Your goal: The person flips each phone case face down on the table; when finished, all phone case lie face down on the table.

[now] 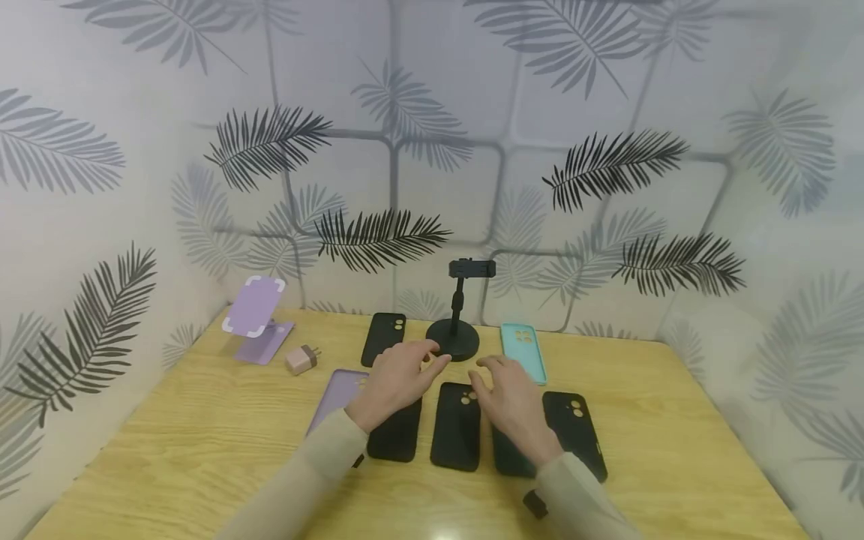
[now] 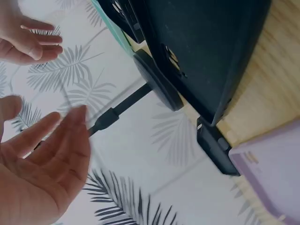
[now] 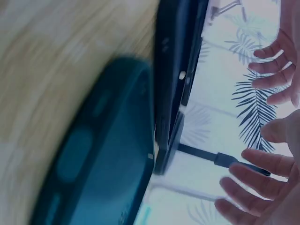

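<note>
1. leaf-patterned wall (image 1: 445, 195) behind a wooden tabletop (image 1: 202, 450).
2. left hand (image 1: 398, 382) and right hand (image 1: 509, 397) hover apart above phone cases (image 1: 398, 436), forearms slanting inward, fingers loosely spread.
3. middle black case (image 1: 456, 433) lies flat below their gap, nearer than the stand (image 1: 457, 301).

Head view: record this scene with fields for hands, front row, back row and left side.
Left hand: relaxed, holding nothing
Right hand: relaxed, holding nothing
Front row: flat light-purple phone case, four flat dark phone cases
Back row: flat black phone case, black round-based phone stand, flat turquoise phone case
Left side: light-purple white-cornered stand, pale pink pronged plug
</note>
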{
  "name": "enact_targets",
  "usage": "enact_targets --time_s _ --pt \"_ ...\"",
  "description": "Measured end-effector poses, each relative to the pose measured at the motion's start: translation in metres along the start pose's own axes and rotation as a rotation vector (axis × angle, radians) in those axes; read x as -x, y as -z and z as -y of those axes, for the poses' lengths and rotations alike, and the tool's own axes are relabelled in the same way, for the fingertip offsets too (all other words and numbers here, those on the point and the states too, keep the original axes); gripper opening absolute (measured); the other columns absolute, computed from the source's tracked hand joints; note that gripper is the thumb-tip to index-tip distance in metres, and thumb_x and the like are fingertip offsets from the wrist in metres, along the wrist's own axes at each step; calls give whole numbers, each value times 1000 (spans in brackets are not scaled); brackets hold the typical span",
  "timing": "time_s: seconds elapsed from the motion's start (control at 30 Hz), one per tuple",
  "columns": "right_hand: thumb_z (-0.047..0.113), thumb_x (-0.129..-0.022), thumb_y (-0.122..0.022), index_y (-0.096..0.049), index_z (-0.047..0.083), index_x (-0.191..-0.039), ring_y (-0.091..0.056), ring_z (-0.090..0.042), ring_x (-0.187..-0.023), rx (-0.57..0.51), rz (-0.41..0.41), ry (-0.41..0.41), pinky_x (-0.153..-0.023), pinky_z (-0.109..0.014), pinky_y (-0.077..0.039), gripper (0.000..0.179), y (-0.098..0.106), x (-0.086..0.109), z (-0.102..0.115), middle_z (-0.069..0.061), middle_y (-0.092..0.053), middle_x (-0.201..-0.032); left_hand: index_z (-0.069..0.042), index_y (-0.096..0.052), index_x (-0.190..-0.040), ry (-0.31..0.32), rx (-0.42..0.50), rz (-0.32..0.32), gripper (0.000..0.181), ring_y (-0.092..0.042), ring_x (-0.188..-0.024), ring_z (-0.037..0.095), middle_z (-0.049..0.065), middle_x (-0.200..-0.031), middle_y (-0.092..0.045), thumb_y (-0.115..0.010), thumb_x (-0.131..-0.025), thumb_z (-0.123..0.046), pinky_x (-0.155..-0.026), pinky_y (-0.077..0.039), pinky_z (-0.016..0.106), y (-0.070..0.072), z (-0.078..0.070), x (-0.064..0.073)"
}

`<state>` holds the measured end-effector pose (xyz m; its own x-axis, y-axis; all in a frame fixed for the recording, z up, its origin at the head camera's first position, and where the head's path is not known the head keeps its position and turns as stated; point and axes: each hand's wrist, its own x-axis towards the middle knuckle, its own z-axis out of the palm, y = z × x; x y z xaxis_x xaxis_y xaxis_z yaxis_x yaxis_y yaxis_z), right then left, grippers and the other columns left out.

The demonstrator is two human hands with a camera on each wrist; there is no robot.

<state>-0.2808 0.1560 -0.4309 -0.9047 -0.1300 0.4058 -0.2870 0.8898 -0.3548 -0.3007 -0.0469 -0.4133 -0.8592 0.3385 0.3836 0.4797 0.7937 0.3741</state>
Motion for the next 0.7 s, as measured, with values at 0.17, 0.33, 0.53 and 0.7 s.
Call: enact_targets --time_s 0.17,0.33,0.53,0.7 --pt "29 -96 -63 -74 12 -105 -68 -23 -96 -372 114 -126 -81 -40 -57 22 -3 -8 3 -4 -73 -102 -18 -73 -97 88 355 50 31 -59 -53 16 -1 -67 -66 -55 -99 -44 -48 -47 27 2 13 -5" --pt "23 -98 -61 -71 3 -113 -68 -23 -90 -666 312 -210 -71 -32 -57 26 -14 -16 6 -12 -73 -104 -15 -72 -100 173 631 230 22 -65 -64 31 5 -72 -70 -59 -99 -33 -54 -52 28 6 35 -14" --pt "20 -100 -58 -64 -2 -124 -68 -25 -100 -820 484 -214 -81 -33 -59 33 -28 -34 14 -16 -70 -113 -9 -68 -115 275 728 390 28 -67 -71 20 11 -88 -72 -57 -100 -30 -64 -57 34 15 61 -17" --pt "15 -100 -58 -59 -4 -129 -65 -31 -112 -902 530 -178 -93 -40 -56 35 -38 -50 18 -24 -63 -126 -7 -64 -122 375 774 345 33 -69 -86 21 11 -98 -71 -58 -100 -30 -74 -59 35 20 83 -21"
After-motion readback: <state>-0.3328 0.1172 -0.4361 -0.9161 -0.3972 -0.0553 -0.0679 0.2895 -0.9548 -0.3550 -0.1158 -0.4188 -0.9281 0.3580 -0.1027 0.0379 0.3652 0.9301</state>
